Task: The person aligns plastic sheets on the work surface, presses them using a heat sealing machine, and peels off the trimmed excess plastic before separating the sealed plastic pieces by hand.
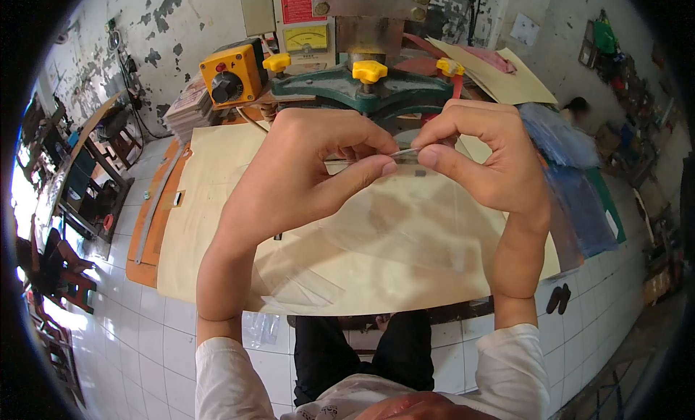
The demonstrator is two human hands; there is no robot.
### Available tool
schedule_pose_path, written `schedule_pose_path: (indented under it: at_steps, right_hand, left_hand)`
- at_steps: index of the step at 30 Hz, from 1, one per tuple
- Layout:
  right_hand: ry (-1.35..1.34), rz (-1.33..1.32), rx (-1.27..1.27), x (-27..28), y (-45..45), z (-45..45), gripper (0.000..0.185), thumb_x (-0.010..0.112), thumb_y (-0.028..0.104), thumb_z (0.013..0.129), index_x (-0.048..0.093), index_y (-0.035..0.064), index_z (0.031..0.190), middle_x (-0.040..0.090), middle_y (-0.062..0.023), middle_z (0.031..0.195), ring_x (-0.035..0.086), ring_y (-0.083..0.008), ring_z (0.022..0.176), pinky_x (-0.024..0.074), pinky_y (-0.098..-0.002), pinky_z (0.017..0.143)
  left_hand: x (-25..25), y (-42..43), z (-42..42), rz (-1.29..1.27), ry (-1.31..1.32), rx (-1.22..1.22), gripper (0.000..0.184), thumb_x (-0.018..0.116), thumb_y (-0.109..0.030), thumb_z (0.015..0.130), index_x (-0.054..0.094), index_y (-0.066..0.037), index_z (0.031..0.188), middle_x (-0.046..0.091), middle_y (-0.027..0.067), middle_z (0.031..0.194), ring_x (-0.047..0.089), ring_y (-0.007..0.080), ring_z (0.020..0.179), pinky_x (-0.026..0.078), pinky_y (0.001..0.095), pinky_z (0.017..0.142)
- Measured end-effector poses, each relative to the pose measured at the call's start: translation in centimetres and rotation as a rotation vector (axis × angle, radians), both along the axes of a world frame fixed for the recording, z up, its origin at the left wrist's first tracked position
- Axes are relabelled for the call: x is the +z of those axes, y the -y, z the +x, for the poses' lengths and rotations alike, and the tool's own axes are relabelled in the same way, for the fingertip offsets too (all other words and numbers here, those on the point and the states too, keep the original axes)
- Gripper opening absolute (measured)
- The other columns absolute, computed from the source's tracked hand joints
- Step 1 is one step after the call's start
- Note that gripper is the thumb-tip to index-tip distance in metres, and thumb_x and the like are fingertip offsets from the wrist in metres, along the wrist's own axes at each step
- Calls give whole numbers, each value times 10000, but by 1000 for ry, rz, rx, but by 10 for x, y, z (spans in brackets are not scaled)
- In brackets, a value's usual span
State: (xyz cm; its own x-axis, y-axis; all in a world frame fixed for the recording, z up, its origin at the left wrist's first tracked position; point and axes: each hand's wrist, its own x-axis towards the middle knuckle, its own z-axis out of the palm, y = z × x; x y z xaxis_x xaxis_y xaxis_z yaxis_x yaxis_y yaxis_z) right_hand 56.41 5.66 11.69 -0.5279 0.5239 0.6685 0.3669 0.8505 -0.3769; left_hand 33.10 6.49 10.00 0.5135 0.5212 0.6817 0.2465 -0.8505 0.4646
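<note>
My left hand (311,163) and my right hand (489,156) are raised close together over the worktable. Each pinches the upper edge of a clear plastic sheet (405,217) between thumb and fingers, and the fingertips nearly meet. From there the transparent film hangs or spreads down in front of me; its exact outline is hard to make out. Beneath it lies a large cream-coloured board (195,232). More clear plastic pieces (304,286) rest near the board's front edge, and a small dark piece (278,237) shows beside my left wrist.
Behind my hands stands a green press frame (311,89) with yellow knobs (370,72). A yellow control box (233,72) is at back left, beside a paper stack (190,103). Blue-tinted plastic sheets (583,203) lie at right. A metal ruler (158,203) lies at left.
</note>
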Motion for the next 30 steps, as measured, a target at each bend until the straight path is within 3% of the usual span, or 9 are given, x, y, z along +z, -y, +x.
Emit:
schedule_pose_path:
  at_steps: [4,8,13,22,24,30]
  right_hand:
    - [5,19,-22,2,-1,9,124,732,-2,755,689,0,871,650,-58,767,573,-123,681,456,-252,651]
    - [-13,-38,-27,4,0,16,120,726,-5,759,685,-6,872,650,-56,776,570,-115,691,455,-249,658]
    - [15,-61,-20,8,-1,24,59,693,18,810,683,-14,859,647,-33,730,584,-79,685,467,-233,646]
    - [-17,-2,5,6,-2,23,45,675,11,818,670,-20,851,644,-38,728,585,-84,682,470,-238,645]
    - [-23,-8,-2,6,-1,22,55,671,-2,804,671,-15,858,643,-44,760,570,-98,699,452,-241,658]
    - [-46,-27,6,5,2,11,82,661,-11,785,675,-6,866,642,-57,781,554,-112,700,431,-246,658]
  left_hand:
    - [-1,-1,1,23,18,-4,135,745,-78,812,703,13,901,668,85,748,591,137,653,474,268,609]
    - [2,-3,0,44,-20,15,120,704,-52,808,699,8,912,688,104,779,669,180,678,524,276,624]
    - [0,-9,-4,102,-6,17,109,694,-36,788,702,4,889,682,102,756,662,178,664,514,276,613]
    - [9,-5,-4,70,-21,54,96,700,-64,788,696,7,853,656,92,700,619,154,613,490,268,590]
    - [10,-6,-5,-70,-49,55,104,724,-77,812,691,9,860,654,57,734,583,111,659,452,249,604]
    - [5,-12,-2,27,-64,-18,122,730,-79,812,687,20,868,645,66,734,577,110,658,450,248,604]
